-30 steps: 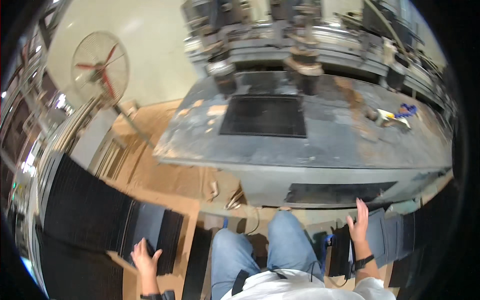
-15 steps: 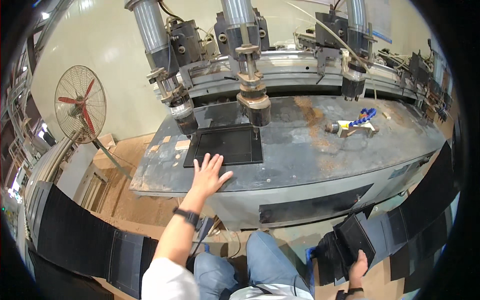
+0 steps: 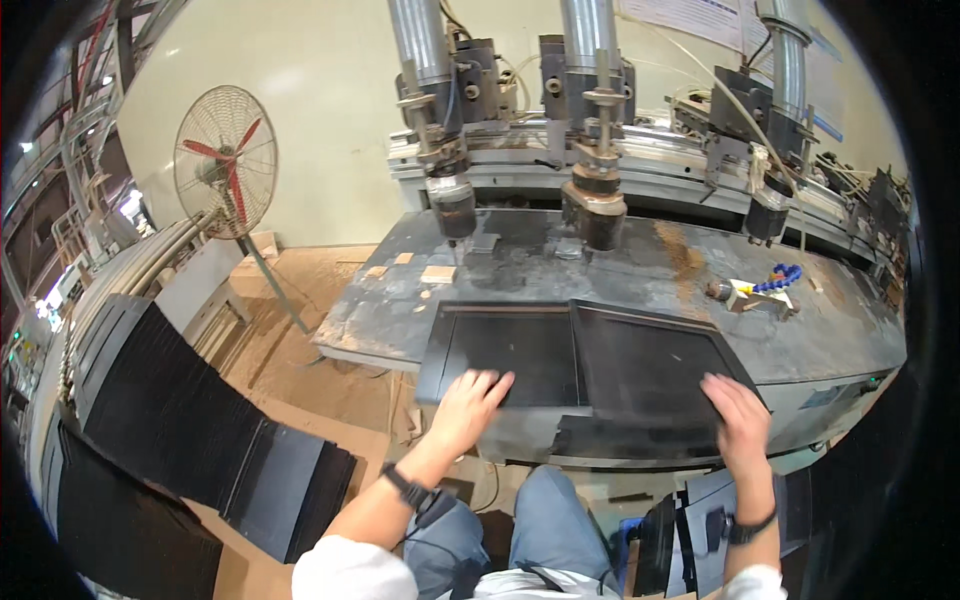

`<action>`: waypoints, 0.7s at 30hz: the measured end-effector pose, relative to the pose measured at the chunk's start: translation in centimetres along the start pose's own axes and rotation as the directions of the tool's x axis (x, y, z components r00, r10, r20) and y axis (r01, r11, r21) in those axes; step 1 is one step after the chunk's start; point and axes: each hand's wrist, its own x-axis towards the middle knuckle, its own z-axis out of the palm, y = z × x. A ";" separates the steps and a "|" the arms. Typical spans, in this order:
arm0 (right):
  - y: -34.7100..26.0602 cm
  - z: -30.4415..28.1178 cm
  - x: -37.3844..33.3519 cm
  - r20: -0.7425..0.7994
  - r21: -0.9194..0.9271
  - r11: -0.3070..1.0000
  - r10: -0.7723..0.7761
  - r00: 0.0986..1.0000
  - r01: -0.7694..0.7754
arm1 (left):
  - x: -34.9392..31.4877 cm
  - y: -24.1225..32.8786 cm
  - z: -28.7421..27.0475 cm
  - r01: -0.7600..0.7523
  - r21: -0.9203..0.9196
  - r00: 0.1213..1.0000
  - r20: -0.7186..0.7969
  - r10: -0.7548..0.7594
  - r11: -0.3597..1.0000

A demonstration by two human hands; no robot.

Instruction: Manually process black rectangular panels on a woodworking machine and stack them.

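Two black rectangular framed panels lie at the near edge of a grey metal worktable (image 3: pixel 690 255): the left panel (image 3: pixel 515 350) near the dial's centre, the right panel (image 3: pixel 655 360) at four o'clock. The left hand (image 3: pixel 465 408) touches the left panel's six-o'clock edge, fingers bent; the right hand (image 3: pixel 738 415) touches the right panel's four-o'clock corner — whether either grip is closed, I cannot tell. A red-bladed wire-caged fan (image 3: pixel 225 165) stands at ten o'clock.

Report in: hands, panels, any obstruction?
Left hand at left black panel; right hand at right black panel. Panels at near edge of table. Machine heads beyond.
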 end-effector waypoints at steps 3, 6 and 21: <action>-0.9 7.6 4.7 0.031 0.036 0.994 -0.104 0.994 0.102 | -7.2 0.5 -4.8 -0.061 0.085 0.994 -0.089 0.069 0.995; -0.2 15.3 7.0 0.115 0.018 0.990 -0.142 0.983 0.141 | -13.2 1.9 -11.5 -0.036 0.170 0.992 -0.110 0.055 0.985; -5.5 23.6 13.9 0.330 0.111 0.994 -0.028 0.943 -0.009 | -29.1 -0.4 -17.1 0.721 0.561 0.573 -0.151 -0.805 0.408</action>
